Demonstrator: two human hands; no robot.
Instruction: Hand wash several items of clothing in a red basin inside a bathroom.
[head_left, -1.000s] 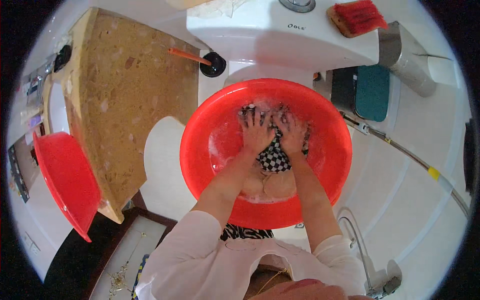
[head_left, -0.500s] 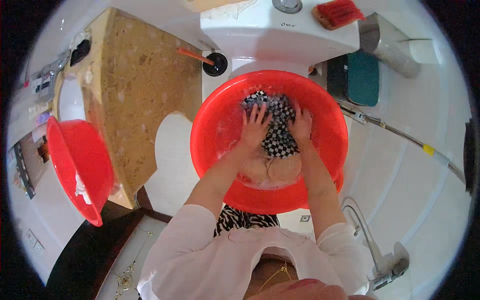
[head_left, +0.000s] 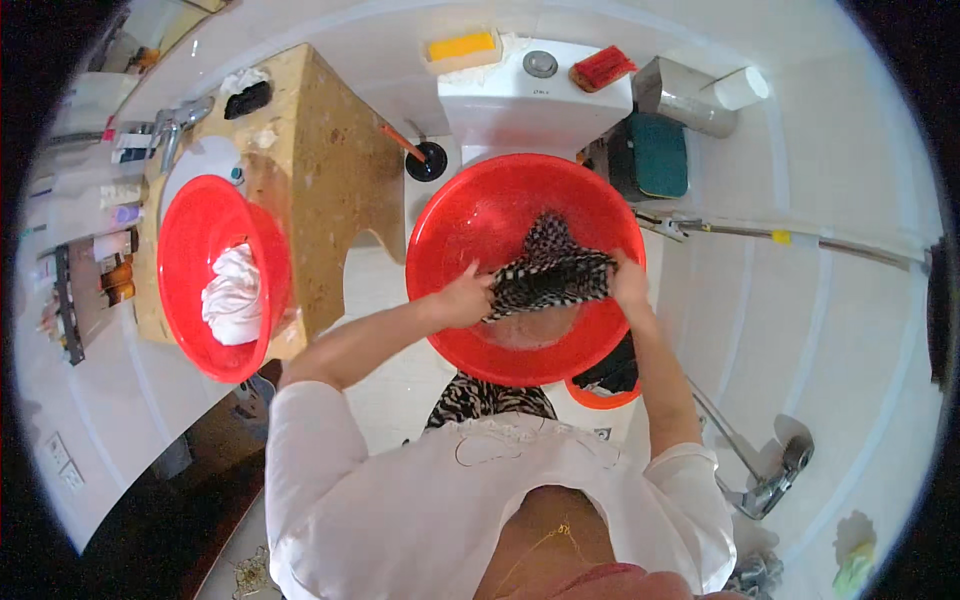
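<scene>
A wet black-and-white checked cloth (head_left: 552, 278) is stretched between my two hands over the large red basin (head_left: 450, 215). My left hand (head_left: 468, 298) grips its left end, fingers closed on the fabric. At the right end, near the basin's rim, my right hand (head_left: 628, 282) is closed round the cloth. A bunched part of the cloth hangs toward the far side of the basin, where cloudy water (head_left: 535, 328) shows beneath it.
A smaller red basin (head_left: 185, 270) with a white cloth (head_left: 232, 300) stands on the counter (head_left: 330, 130) at left. Behind are a toilet tank (head_left: 500, 100) with a red brush (head_left: 603, 68) and a plunger (head_left: 427, 162). Dark cloth fills an orange-red container (head_left: 605, 398) at lower right.
My hands were spread flat on the cloth in the water; now they grip its two ends and hold it raised and stretched. The view has shifted, showing more of the left basin.
</scene>
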